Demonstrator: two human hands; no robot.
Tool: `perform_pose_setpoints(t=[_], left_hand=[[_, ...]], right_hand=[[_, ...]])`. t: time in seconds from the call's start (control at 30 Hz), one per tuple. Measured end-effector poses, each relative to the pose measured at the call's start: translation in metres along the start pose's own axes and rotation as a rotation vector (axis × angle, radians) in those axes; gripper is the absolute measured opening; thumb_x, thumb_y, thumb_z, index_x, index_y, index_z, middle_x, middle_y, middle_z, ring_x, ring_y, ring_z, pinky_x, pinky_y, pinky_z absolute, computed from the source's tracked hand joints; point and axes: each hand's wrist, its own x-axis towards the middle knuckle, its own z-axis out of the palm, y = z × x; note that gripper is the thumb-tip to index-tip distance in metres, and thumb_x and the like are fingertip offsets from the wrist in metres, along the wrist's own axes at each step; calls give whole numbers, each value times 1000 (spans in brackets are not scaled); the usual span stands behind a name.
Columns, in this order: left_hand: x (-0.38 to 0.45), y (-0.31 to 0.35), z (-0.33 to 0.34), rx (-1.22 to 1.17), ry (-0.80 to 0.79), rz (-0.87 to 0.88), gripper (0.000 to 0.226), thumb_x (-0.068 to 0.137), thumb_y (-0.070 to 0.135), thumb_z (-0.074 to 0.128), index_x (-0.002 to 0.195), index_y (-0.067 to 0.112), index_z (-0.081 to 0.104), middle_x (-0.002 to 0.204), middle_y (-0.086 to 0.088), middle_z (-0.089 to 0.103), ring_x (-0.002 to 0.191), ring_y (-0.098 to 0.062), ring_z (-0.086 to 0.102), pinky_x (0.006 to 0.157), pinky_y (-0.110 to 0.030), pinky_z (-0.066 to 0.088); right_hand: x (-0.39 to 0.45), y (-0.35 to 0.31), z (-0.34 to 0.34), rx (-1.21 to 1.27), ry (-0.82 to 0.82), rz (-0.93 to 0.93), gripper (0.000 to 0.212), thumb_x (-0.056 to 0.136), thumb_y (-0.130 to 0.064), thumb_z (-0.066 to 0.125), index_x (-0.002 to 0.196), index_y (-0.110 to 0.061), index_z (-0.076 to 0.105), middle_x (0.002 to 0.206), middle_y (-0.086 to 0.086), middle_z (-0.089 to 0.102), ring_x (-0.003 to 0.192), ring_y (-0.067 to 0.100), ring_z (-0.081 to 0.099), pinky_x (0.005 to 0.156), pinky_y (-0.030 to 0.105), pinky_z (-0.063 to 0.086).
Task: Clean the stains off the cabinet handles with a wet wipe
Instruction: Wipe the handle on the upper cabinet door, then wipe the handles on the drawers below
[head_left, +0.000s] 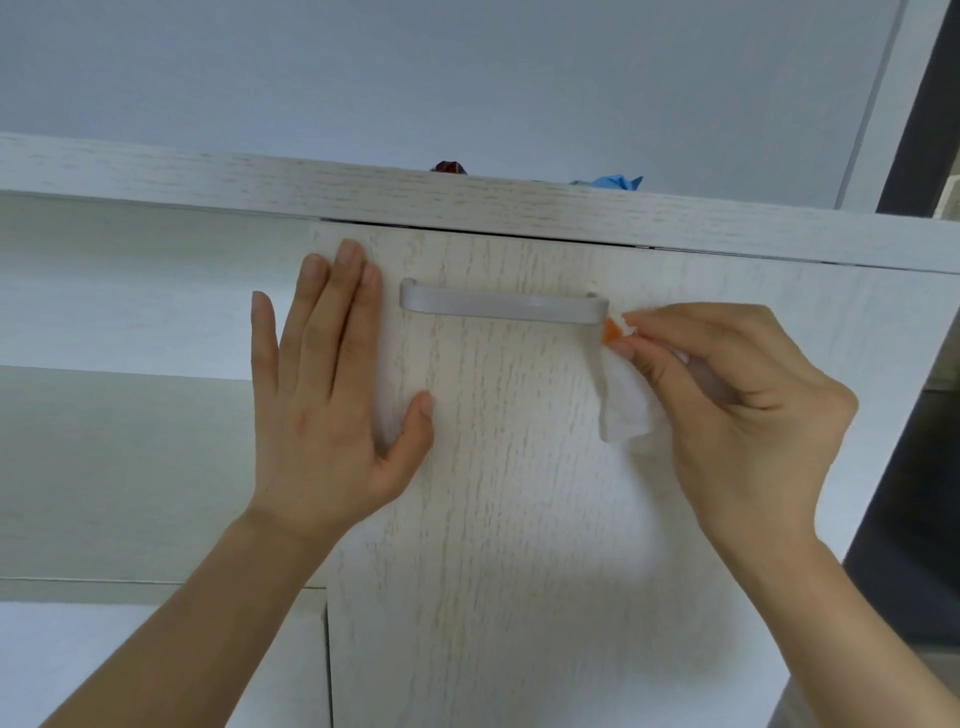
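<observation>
— What sits up on the cabinet's top board (363, 187)?
— Two things peek over its edge: a dark red crumpled item (450, 167) near the middle and a blue crumpled item (618, 182) to its right, well apart. Too little shows to name either.
— And to the left?
— An open shelf (119, 371), pale inside.
— Behind it all?
— A plain grey wall (415, 73), with a dark vertical frame (930, 104) at the right edge.

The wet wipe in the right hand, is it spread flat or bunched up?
Bunched up. The right hand pinches the wet wipe into a crumpled wad, its orange-stained tip beside the handle.
</observation>
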Motion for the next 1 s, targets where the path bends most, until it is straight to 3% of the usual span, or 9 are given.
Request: perform_pose_setpoints(t=[0.17, 0.37, 0.53, 0.67, 0.87, 1.0], left_hand=[[1, 2, -5, 3, -39, -13, 70, 92, 41, 41, 144, -1, 22, 151, -17, 20, 144, -22, 9, 117, -50, 5], [-21, -17, -22, 15, -57, 40, 54, 92, 34, 45, 140, 11, 35, 147, -13, 28, 138, -32, 28, 115, -51, 13], [-57, -47, -41, 25, -185, -12, 51, 92, 31, 43, 137, 10, 37, 144, -16, 37, 135, -31, 36, 114, -47, 21], [-75, -77, -75, 92, -454, -80, 46, 94, 31, 41, 132, 5, 43, 136, -19, 50, 128, -32, 44, 112, -45, 25], [-72, -104, -143, 190, -983, -235, 50, 93, 37, 38, 124, 3, 57, 129, -14, 57, 120, -31, 53, 111, -45, 28], [-45, -123, -182, 257, -1212, -349, 56, 90, 42, 33, 122, 5, 60, 127, -14, 59, 117, -31, 56, 108, -45, 33]], right_hand=[[-1, -27, 13, -63, 26, -135, 14, 89, -16, 71, 100, -20, 65, 87, -8, 57, 85, 6, 55, 77, 9, 42], [-14, -45, 56, -19, 8, -242, 8, 88, -12, 72, 86, -5, 76, 79, 6, 69, 76, 16, 57, 64, 31, 48], [-32, -69, 104, 74, -51, -256, 9, 89, -12, 72, 86, -4, 76, 79, 7, 70, 73, 22, 63, 66, 34, 50], [-38, -91, 132, 121, -174, -134, 9, 88, -12, 72, 85, -4, 76, 78, 8, 69, 72, 24, 62, 68, 34, 51], [-33, -133, 158, 131, -569, 58, 5, 82, -14, 78, 82, -9, 75, 75, 3, 65, 69, 21, 59, 64, 31, 49], [-14, -152, 166, 139, -813, 264, 9, 77, -12, 81, 81, -11, 73, 73, 1, 64, 67, 19, 59, 60, 27, 51]])
